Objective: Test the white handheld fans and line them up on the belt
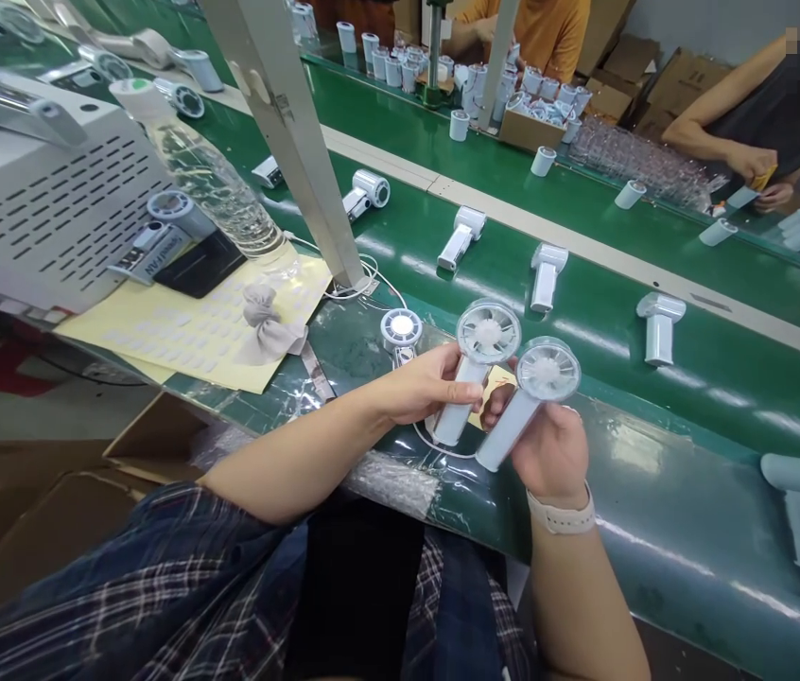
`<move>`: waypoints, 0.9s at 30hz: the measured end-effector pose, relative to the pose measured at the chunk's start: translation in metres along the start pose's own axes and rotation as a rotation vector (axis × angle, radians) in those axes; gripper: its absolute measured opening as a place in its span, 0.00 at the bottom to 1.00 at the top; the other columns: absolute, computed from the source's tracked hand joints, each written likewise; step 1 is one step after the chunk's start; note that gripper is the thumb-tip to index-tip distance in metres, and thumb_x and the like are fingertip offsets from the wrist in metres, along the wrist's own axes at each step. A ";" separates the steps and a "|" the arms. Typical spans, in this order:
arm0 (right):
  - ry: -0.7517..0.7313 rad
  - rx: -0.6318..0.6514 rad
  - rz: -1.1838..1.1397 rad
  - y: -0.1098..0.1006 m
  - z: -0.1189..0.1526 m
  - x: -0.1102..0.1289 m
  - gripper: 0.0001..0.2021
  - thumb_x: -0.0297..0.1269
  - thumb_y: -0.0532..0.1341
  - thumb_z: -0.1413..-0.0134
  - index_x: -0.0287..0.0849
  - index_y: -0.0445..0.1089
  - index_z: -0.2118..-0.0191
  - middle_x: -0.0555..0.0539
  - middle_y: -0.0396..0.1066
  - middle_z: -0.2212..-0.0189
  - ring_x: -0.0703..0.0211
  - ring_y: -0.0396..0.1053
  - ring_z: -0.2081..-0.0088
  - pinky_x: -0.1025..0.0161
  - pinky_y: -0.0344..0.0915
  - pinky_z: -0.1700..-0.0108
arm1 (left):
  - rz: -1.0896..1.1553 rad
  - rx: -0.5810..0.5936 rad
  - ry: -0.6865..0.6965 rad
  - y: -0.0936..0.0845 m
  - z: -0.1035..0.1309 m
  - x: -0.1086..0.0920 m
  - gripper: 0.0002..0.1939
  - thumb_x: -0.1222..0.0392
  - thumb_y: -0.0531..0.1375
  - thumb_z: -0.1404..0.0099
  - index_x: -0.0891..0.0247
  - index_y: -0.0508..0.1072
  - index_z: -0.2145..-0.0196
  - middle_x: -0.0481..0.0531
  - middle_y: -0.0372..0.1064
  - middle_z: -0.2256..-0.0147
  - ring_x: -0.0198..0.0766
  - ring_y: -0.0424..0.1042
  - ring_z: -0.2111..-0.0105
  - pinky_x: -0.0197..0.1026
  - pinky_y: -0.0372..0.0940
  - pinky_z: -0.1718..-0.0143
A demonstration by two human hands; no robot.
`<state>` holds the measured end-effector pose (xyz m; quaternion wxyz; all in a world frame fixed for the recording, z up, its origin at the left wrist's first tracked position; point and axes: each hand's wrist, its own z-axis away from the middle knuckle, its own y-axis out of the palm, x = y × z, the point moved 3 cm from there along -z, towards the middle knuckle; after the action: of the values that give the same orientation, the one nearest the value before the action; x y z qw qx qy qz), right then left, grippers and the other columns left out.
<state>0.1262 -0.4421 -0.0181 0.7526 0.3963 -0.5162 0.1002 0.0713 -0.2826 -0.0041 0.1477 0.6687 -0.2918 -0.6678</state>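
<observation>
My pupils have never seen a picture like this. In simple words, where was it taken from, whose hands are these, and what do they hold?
No robot here: these are one person's bare hands, seen by a camera worn on that person's head, looking forward and down. The left hand holds one handheld fan, and the right hand holds a second fan. A third fan is near the left hand. Beyond, more fans lie spaced out on a long green surface.
</observation>
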 end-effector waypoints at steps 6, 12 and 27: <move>0.021 -0.043 -0.005 0.002 -0.001 -0.003 0.19 0.58 0.60 0.46 0.46 0.70 0.63 0.47 0.73 0.70 0.56 0.70 0.74 0.57 0.70 0.73 | 0.045 -0.218 0.119 -0.020 0.001 0.003 0.22 0.53 0.70 0.40 0.63 0.67 0.54 0.57 0.75 0.58 0.43 0.78 0.61 0.46 0.74 0.58; -0.059 -0.056 0.041 -0.002 0.000 0.001 0.18 0.58 0.59 0.43 0.48 0.69 0.59 0.48 0.72 0.72 0.55 0.69 0.75 0.54 0.70 0.72 | -0.092 -0.248 0.156 -0.021 -0.001 -0.002 0.27 0.51 0.69 0.37 0.62 0.65 0.46 0.61 0.77 0.52 0.50 0.80 0.54 0.48 0.75 0.56; -0.232 -0.289 -0.045 -0.014 0.000 0.005 0.12 0.46 0.60 0.35 0.54 0.72 0.49 0.49 0.80 0.64 0.52 0.79 0.63 0.52 0.76 0.61 | -0.114 -0.285 0.076 -0.020 -0.005 0.011 0.40 0.40 0.79 0.55 0.62 0.66 0.54 0.52 0.78 0.63 0.37 0.78 0.67 0.38 0.71 0.66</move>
<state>0.1360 -0.4524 -0.0209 0.7392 0.3043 -0.5995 -0.0384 0.0793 -0.2742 -0.0247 0.2139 0.6814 -0.1496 -0.6838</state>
